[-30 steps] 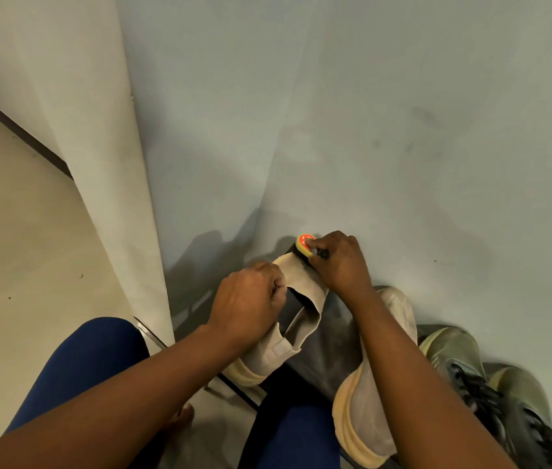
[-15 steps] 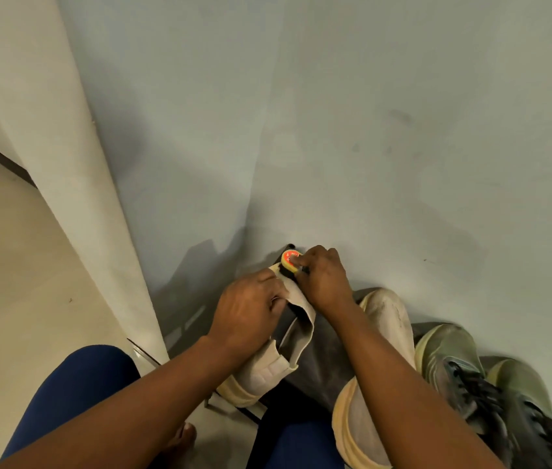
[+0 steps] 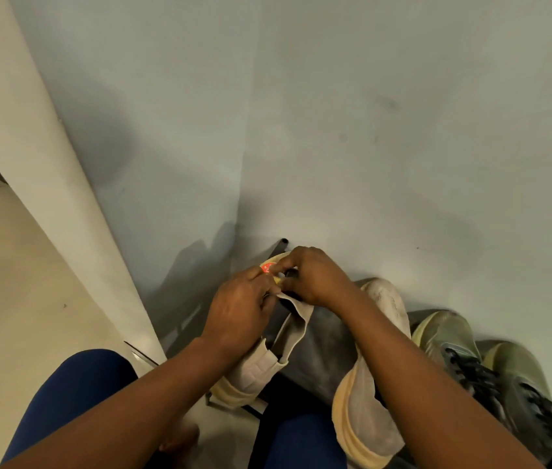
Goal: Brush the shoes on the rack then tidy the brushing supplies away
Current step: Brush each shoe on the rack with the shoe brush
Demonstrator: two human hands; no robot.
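Note:
A beige slip-on shoe (image 3: 261, 363) lies on the dark rack (image 3: 322, 350) in the wall corner. Its mate (image 3: 369, 418) lies to the right, toe toward the wall. My left hand (image 3: 237, 313) curls over the left shoe's toe end. My right hand (image 3: 315, 279) pinches a small round tin with a red and yellow lid (image 3: 268, 266) at the same spot. The fingers of both hands meet at the tin, and most of it is hidden.
Two olive sneakers with black laces (image 3: 470, 360) stand on the rack at the right. Grey walls close in behind and to the left. A black rack post tip (image 3: 283, 242) pokes up by the corner. My blue-clad knees (image 3: 75, 394) are at the bottom.
My left hand has slid up the shoe toward the tin, so both hands now meet there. The camera has tilted and moved closer to the corner.

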